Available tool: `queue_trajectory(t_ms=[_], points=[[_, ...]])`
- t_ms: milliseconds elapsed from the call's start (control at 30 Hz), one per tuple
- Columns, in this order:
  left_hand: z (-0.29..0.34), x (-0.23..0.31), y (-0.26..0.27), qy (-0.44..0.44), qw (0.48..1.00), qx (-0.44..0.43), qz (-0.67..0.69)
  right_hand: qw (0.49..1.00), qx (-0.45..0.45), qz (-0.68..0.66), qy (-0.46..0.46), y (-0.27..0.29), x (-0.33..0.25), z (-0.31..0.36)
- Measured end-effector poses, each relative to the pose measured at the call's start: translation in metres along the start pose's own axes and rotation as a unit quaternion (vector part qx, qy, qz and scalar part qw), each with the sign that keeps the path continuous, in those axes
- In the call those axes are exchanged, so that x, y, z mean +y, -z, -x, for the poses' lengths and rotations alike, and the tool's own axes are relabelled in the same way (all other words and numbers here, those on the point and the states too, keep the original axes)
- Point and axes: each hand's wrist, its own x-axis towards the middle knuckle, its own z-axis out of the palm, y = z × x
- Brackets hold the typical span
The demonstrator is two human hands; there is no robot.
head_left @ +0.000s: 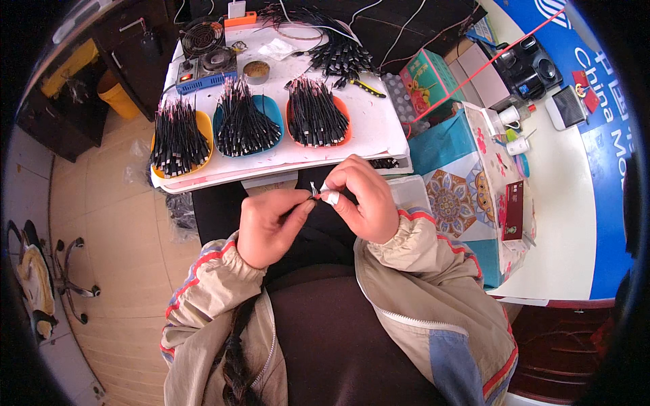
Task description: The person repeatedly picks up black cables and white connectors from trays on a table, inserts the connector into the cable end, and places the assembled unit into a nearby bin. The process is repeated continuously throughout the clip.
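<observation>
My left hand [271,227] pinches a thin black wire piece [313,195] at its end, just above my lap. My right hand [362,199] meets it from the right and grips a small white connector [331,197] at the wire's tip. Both hands touch at the fingertips, in front of a white board [379,128]. On that board stand three shallow trays heaped with black wire pieces: a yellow tray [202,128] at left, a blue tray [265,101] in the middle and an orange tray [342,108] at right.
Behind the trays lie a loose pile of black wires [338,51], a small fan [202,35], a blue soldering station [203,74] and a round tin [256,70]. A patterned box [467,196], a green box [428,78] and a white desk [569,223] stand to the right. A chair base [71,271] is on the floor at left.
</observation>
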Motion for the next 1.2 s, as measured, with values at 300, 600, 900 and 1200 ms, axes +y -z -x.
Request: queue_trajectory(t_ms=[300,600,900,1200], points=[[-0.001,-0.008,0.003,-0.241,0.909,0.002,-0.340,0.822,-0.098,-0.430,-0.361,-0.011,0.022,0.015],[0.009,-0.003,0.009,0.064,0.988,-0.065,0.121,0.981,-0.104,-0.160,-0.034,0.010,0.016,-0.003],[0.011,-0.003,0.006,0.193,0.940,-0.067,0.272,0.981,-0.136,-0.141,-0.001,0.014,0.013,-0.005],[0.011,-0.008,0.002,0.112,0.887,0.064,0.444,0.981,0.001,-0.184,-0.062,0.013,0.036,0.018]])
